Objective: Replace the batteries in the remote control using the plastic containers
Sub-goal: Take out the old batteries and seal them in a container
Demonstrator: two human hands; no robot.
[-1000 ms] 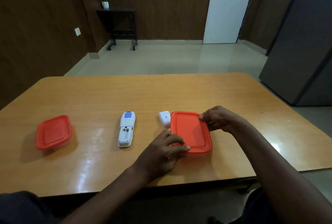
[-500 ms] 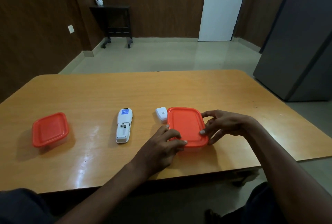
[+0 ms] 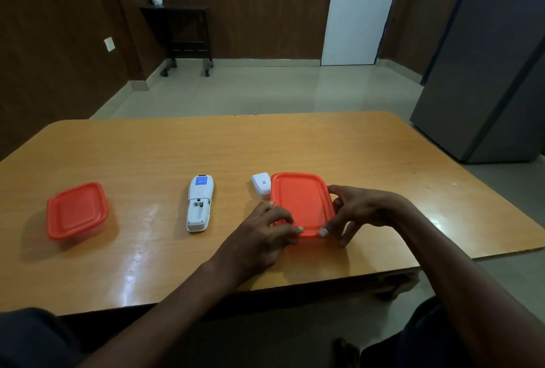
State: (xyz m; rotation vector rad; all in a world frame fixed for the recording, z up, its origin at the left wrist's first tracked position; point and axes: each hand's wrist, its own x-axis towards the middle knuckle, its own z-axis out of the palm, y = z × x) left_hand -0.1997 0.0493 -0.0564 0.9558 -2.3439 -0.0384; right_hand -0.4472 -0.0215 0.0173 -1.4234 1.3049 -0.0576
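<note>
Head view: both hands on the orange-lidded container near the front edge of the wooden table. Left hand curled against the near-left corner, fingertips on the lid's rim; right hand spread along the right side, thumb hooked at the near-right corner. Remote control face down left of it, battery bay open and apparently empty; white battery cover touching the container's far-left corner. Second orange-lidded container well apart, far left, closed. Step in hand, by the look: prying off this lid. Next: lift one corner while pinning the base, then peel the lid free. Contents hidden under the lid.
</note>
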